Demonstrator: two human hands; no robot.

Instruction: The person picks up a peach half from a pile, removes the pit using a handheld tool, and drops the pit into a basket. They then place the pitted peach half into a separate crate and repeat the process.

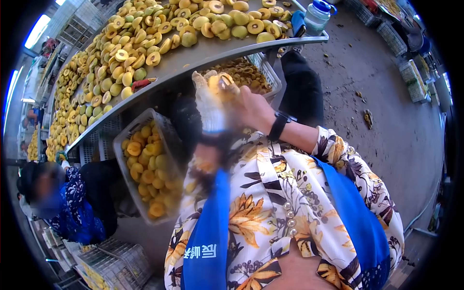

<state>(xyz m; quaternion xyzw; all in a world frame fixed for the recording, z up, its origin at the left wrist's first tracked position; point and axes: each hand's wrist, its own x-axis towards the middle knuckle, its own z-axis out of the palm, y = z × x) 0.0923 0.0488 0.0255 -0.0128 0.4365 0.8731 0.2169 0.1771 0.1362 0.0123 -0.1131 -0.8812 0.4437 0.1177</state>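
My left hand [210, 104], in a whitish glove, is raised in front of my chest, its fingers curled round a halved yellow peach [223, 83]. Blur smears part of the glove and wrist. My bare right hand [255, 110], with a black watch [280, 124] on the wrist, is closed right beside the peach. Whatever sits in its fingers is hidden. Below and to the left, a crate [153, 115] holds many yellow peach halves [150, 169]. Under the table edge, behind my hands, another crate [265, 67] contains brownish-yellow scraps [244, 72].
A metal-edged table [203, 63] carries a large heap of cut peaches [121, 63]. On its edge lies a red item [144, 83]. A water jug [317, 18] stands at its right corner. Another person [72, 198] sits at left, near stacked crates [113, 266]. Scraps dot the floor.
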